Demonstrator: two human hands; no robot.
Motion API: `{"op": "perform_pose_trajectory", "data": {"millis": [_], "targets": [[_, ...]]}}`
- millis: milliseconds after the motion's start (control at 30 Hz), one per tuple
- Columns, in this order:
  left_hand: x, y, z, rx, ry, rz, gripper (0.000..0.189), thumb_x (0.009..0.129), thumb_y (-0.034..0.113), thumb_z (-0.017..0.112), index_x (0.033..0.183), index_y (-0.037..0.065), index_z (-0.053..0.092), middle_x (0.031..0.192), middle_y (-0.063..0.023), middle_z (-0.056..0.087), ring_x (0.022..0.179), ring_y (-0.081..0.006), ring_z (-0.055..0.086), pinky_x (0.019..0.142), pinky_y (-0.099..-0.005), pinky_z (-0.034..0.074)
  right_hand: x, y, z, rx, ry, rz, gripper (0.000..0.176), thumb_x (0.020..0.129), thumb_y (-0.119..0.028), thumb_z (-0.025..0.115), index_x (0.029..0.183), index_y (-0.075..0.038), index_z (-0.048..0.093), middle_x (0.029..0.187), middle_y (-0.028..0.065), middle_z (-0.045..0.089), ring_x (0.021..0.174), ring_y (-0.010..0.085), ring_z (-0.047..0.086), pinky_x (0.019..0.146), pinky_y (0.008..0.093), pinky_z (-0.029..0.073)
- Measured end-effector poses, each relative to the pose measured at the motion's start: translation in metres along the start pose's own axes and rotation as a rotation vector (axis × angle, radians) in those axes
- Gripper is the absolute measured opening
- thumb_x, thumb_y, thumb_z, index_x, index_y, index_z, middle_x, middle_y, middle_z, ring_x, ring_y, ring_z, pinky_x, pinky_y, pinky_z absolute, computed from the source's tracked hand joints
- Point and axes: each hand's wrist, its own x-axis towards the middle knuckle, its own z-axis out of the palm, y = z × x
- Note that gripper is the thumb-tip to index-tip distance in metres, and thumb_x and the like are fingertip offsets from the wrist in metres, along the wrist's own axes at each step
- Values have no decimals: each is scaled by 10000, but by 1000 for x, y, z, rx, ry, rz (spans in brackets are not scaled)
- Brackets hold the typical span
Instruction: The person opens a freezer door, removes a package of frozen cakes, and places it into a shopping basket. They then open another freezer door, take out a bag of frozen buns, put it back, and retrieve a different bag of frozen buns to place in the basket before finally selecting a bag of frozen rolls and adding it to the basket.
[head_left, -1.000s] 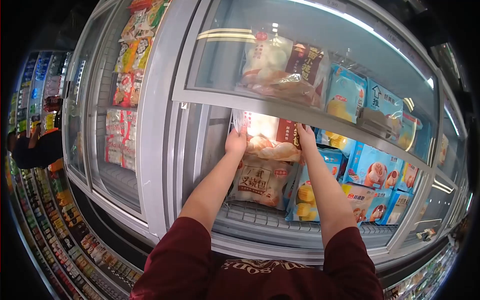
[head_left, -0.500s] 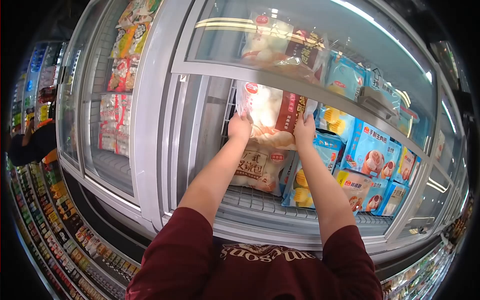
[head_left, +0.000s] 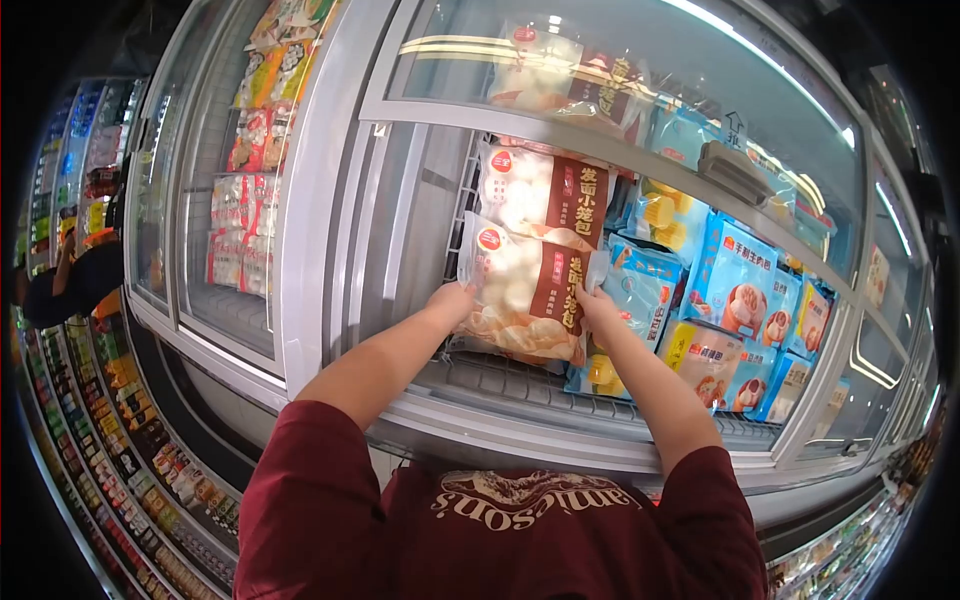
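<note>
Inside the freezer, I hold a clear bag of frozen steamed buns with a red-brown label by its two sides. My left hand is closed on the left edge, and my right hand grips the right edge near the label. Just behind it lies a matching bun bag, partly covered by the held one. Beneath the held bag, only a sliver of other packaging shows.
Blue bun packages are stacked to the right, on a wire rack. A sliding glass door with a grey handle crosses the far side. Leftward stand a freezer post and a person's dark sleeve.
Both hands have brought the bun bag nearer to me, over the bag that lay in front. A matching bag now shows behind it.
</note>
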Motion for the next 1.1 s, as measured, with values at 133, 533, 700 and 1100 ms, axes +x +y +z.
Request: {"op": "perform_pose_trajectory", "data": {"millis": [133,533,700,1100], "targets": [[3,-9,8,422,-330,-34,286,830,253,444,905,17,588,765,-170,602,641,-298,594,504,-413,457,17,40,-3,-195,-154,310,291,808,-316,544,1016,-114,512,814,19,545,659,127,480,575,285,409],[13,-10,15,537,-642,-238,179,799,146,476,904,52,587,721,-157,601,560,-263,605,452,-356,493,33,64,8,-341,-136,98,166,812,-234,538,941,-130,530,808,3,553,668,111,496,547,282,416],[14,-15,19,579,-654,-104,136,766,76,510,854,25,600,694,-122,616,578,-228,612,478,-321,503,15,49,4,-414,-200,71,120,790,-173,556,878,-92,542,754,3,523,672,125,486,555,276,410],[-41,101,-106,295,-48,253,378,831,335,431,844,-2,602,782,-186,598,734,-315,570,687,-369,430,-31,-116,-66,139,-237,-289,180,818,-159,524,987,-95,526,869,-11,577,752,86,543,655,235,426]]}}
